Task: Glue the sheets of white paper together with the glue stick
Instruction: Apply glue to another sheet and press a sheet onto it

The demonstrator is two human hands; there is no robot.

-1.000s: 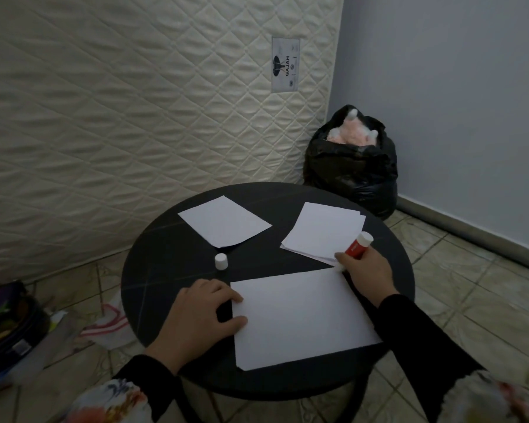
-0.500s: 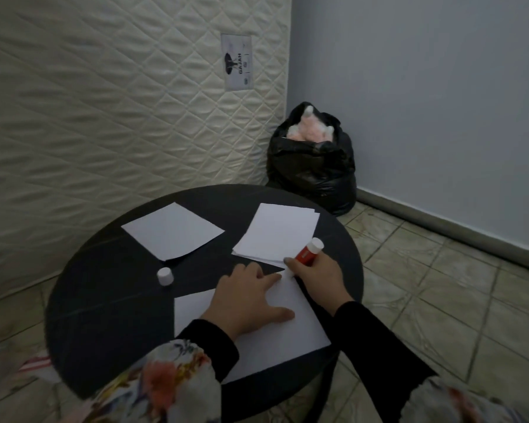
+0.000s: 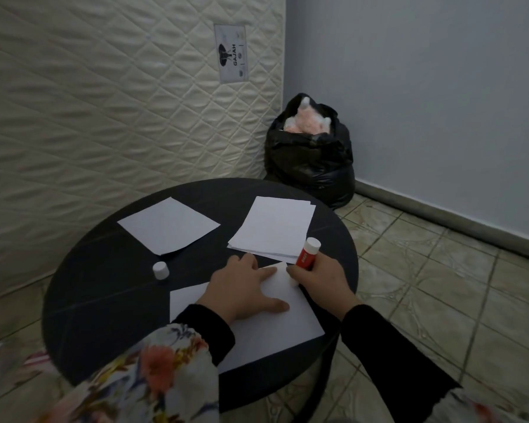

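Left hand [image 3: 245,290] flat, fingers spread, pressing near sheet [image 3: 275,331] on round worktop [image 3: 98,300], right hand [image 3: 321,277] grip closed round red glue stick [image 3: 306,253] at the sheet's 1 o'clock corner, cap [image 3: 160,270] standing at 10 o'clock

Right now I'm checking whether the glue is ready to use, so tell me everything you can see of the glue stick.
The glue stick is a small cylinder with a red labelled body and a white far end that points up and away, so it is tilted. The right hand grips its lower half, hiding the glue end, at the far right corner of the near sheet. Its white cap stands apart on the black table.
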